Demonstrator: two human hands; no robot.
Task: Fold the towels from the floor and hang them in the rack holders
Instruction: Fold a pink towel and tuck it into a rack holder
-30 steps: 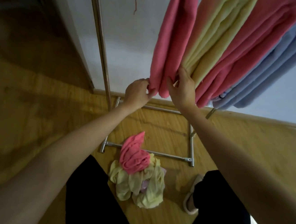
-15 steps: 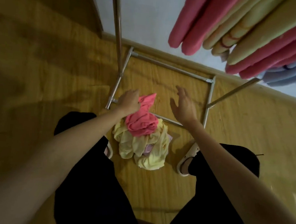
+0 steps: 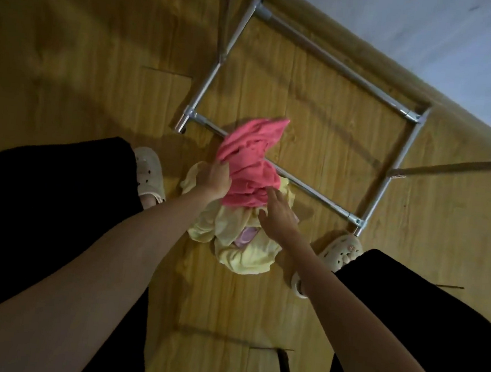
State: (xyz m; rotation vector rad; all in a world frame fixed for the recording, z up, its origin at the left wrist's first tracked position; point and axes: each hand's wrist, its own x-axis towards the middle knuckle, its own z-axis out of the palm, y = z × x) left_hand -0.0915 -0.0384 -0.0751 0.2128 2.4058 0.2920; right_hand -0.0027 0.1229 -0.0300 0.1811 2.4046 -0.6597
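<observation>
A wooden floor (image 3: 71, 49) fills most of the view, meeting a pale wall (image 3: 433, 30) along a baseboard at the upper right. On the floor stands the metal base of the rack (image 3: 337, 62), a rectangle of silver tubes with an upright rising from its left side and another slanting off to the right. The person's legs in black trousers (image 3: 41, 211) frame the lower half of the picture, each foot in a light-coloured clog (image 3: 149, 173), one to the left of the towel heap and one to its right. Between the feet, against the near bar of the rack base, lies the heap of crumpled towels: a yellow towel (image 3: 243, 254) spread at the bottom, a small bit of purple cloth (image 3: 247, 236) showing in its folds, and a pink towel (image 3: 249, 162) bunched on top, part of it lying over the bar. The left hand (image 3: 213, 179) grips the pink towel at its left edge, fingers curled into the fabric. The right hand (image 3: 279, 216) is spread flat with straight fingers, its fingertips touching the lower right side of the pink towel where it meets the yellow one.
</observation>
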